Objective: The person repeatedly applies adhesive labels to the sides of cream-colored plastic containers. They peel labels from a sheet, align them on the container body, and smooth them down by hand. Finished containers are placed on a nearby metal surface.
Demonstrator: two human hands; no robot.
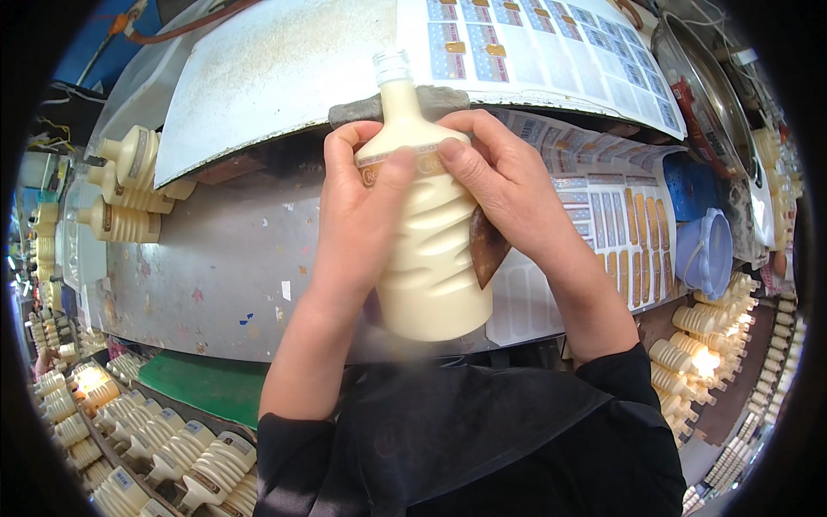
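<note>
A cream-coloured bottle (435, 258) with a spiral-grooved body and a clear threaded neck lies between my hands, its neck pointing away from me. My left hand (357, 185) wraps its left shoulder, thumb pressed on a narrow label band (401, 158) there. On the other side my right hand (504, 177) grips the shoulder, its thumb on the band's right end. A brown, flat triangular piece (488, 250) shows below my right palm, beside the bottle; I cannot tell whether my fingers hold it. Behind the bottle's neck rests a grey rolled cloth (357, 112).
Label sheets (620, 215) lie right on the grey table (215, 284); more labels (482, 52) lie on the raised white board (284, 60). A lilac bucket (706, 254) stands at the right edge. Similar bottles (129, 220) lie far left, with rows (220, 465) lower left and right.
</note>
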